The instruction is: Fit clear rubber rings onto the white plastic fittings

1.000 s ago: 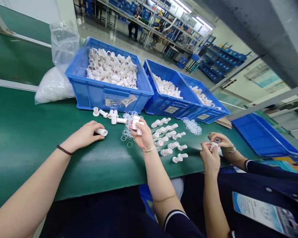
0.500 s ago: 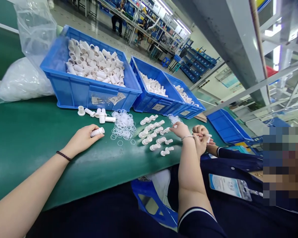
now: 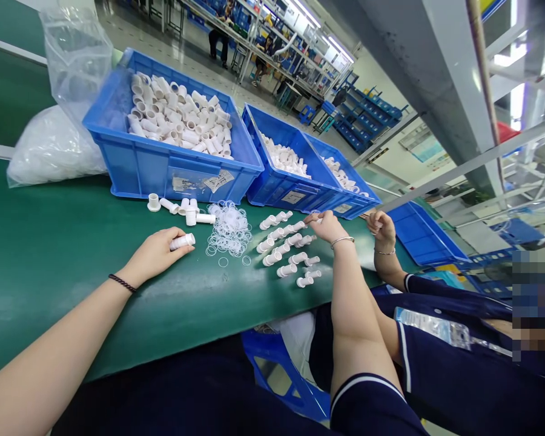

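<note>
My left hand (image 3: 166,251) is closed around a white plastic tube fitting (image 3: 182,241), which it holds lying over the green table. Beside it lies a pile of thin clear rings (image 3: 229,227), two of them loose in front. To the right, several white fittings (image 3: 281,249) stand or lean in slanting rows. My right hand (image 3: 330,227), with a silver bracelet on the wrist, is at the far right end of these rows. Its fingers are pinched, and a small white plastic piece shows between them, mostly hidden.
Blue bins (image 3: 181,163) of white fittings line the table's back. Several loose fittings (image 3: 191,212) lie before the left bin, near a clear plastic bag (image 3: 49,151). A co-worker's hand (image 3: 382,230) is raised close by on the right. An empty blue crate (image 3: 429,233) stands beyond.
My right hand has shifted slightly up and away, toward the far end of the rows. The co-worker's hands have parted, one now raised. My left hand keeps its hold on the fitting.
</note>
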Tool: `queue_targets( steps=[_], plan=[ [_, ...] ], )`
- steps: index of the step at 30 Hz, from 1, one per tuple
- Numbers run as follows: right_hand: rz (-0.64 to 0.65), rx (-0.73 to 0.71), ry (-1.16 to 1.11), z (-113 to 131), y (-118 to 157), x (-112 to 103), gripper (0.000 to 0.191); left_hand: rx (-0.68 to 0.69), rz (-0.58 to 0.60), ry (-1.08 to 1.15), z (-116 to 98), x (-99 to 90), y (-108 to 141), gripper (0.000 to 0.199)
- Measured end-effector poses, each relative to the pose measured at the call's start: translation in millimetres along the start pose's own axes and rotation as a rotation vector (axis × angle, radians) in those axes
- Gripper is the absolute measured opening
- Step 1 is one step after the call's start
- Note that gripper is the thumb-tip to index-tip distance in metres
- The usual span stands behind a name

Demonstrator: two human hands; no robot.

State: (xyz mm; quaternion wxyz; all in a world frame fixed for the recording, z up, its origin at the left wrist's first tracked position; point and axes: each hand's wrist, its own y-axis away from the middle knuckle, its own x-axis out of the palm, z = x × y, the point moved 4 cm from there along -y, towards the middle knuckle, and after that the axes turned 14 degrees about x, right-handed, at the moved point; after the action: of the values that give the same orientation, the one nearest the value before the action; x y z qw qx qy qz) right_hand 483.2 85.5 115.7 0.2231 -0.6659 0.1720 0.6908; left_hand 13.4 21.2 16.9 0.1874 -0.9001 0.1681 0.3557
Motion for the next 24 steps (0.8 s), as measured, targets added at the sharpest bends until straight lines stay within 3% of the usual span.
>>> queue_targets(
  steps=[2,6,11,18,22,24],
  plan=[
    [0.01,-0.011,-0.008,11.2,-5.3,0.2,0.032,0.003,-0.001,0.001,-1.1,-0.4,-0.9,0.039],
    [0.044,-0.196,0.062,46.4,-16.2,1.6,0.044,0.006,-0.004,-0.001,-1.0,-1.0,-0.9,0.039],
    [0.075,-0.286,0.241,79.2,-30.6,15.4,0.031,-0.022,-0.041,0.034,5.6,-0.6,1.7,0.045],
    [0.089,-0.311,0.243,87.7,-34.4,27.3,0.043,0.027,-0.026,0.029,4.7,0.5,1.2,0.041],
    [0.067,-0.322,0.207,88.8,-22.5,16.2,0.049,0.051,-0.055,0.036,1.5,-0.8,0.7,0.041],
    [-0.013,-0.357,0.141,99.4,-2.3,5.6,0.044,0.081,-0.092,0.041,-0.7,-1.6,0.4,0.041]
  ],
)
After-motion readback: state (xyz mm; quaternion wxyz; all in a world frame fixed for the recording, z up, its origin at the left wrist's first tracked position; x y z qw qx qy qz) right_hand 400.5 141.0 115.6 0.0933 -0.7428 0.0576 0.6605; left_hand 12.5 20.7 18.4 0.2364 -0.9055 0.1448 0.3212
